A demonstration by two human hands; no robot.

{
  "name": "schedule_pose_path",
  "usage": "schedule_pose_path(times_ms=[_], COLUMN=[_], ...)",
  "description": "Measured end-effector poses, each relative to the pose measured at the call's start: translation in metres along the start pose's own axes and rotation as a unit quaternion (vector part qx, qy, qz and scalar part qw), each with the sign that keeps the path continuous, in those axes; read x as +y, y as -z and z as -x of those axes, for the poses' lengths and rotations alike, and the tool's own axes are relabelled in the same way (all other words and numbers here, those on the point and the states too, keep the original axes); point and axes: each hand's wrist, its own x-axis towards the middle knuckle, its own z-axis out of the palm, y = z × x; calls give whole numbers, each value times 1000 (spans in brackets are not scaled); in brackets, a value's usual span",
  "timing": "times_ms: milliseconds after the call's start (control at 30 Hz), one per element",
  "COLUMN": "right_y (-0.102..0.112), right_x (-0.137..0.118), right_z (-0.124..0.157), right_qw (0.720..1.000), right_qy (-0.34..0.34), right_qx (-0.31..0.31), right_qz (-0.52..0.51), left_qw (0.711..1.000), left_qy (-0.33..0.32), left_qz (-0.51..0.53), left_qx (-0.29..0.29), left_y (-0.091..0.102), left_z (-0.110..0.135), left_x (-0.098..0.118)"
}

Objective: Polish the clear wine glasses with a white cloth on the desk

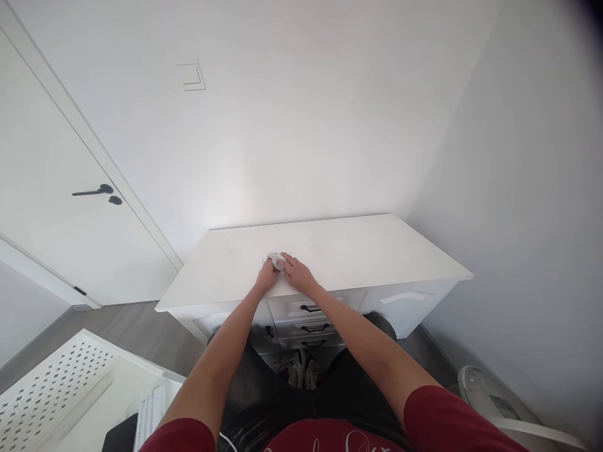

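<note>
Both my hands meet at the front middle of a white dresser top (358, 251). My left hand (266, 276) and my right hand (296, 271) are closed together around a small pale object (277, 260), too small to name, which rests on the surface. My forearms reach out from red sleeves.
Drawers with black handles (311, 309) sit below the dresser top. A white door with a black lever handle (94, 191) stands at the left. A white perforated panel (51, 389) lies at the lower left, a white appliance (494, 395) at the lower right. Walls close in behind and right.
</note>
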Motion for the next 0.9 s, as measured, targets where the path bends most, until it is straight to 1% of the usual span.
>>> schedule_pose_path(times_ms=[33,133,267,367,400,500,533,567,633,667,700,800,833,900], right_y=[1,2,2,1,1,1,1,1,0,0,0,0,-1,-1], right_x=[0,0,0,0,0,0,0,0,0,1,1,0,0,0], right_z=[0,-1,-1,0,0,0,0,0,0,0,0,1,1,0], right_qw=[1000,999,1000,997,997,1000,1000,1000,996,995,996,1000,1000,998], right_qy=[-2,-43,-20,-68,-71,-18,-12,-22,-71,-84,-79,-10,-6,-52], right_qx=[-2,14,3,25,25,3,3,10,40,49,49,12,6,20], right_qz=[1,9,15,23,23,16,17,18,22,20,14,2,4,15], left_qw=[1000,1000,1000,1000,1000,1000,1000,1000,1000,1000,1000,1000,1000,1000], left_qy=[-4,1,-4,3,7,6,3,-1,-1,3,8,9,7,4], left_qz=[-1,-17,-9,-11,-14,-10,-8,-5,-2,-3,-6,-14,-15,-9], left_qx=[1,-4,-3,-11,-12,-3,-1,-1,-3,-4,-5,-3,-1,0], left_y=[0,1,2,2,2,2,2,1,1,1,1,1,0,0], left_z=[0,-1,0,1,1,1,0,0,0,0,0,0,0,0], left_x=[0,1,3,4,4,4,4,4,3,3,3,2,2,2])
